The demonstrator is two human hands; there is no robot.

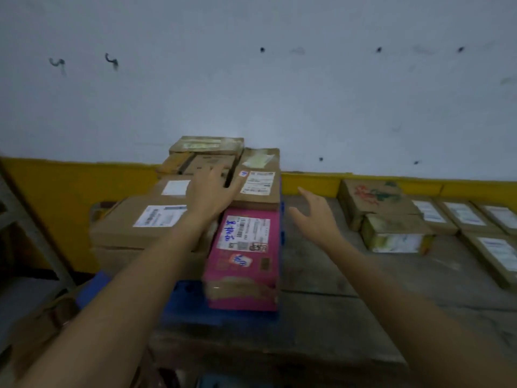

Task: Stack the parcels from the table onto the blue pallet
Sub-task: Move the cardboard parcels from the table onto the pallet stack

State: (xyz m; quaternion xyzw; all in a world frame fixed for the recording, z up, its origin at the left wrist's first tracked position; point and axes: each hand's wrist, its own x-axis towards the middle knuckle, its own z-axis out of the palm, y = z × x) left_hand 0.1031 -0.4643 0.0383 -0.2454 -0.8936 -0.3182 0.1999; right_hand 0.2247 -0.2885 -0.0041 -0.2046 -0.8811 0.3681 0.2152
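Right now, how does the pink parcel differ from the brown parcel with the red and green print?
The pink parcel sits on the blue pallet; the printed brown parcel lies on the table. The pink parcel carries a white label with blue handwriting; the printed brown parcel's top shows no label. Both are rectangular boxes lying flat.

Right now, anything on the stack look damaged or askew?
The pink box at the near right of the pallet: its near end looks dented and wrapped in brown tape, though blur makes that uncertain. The brown parcels behind it sit fairly square.
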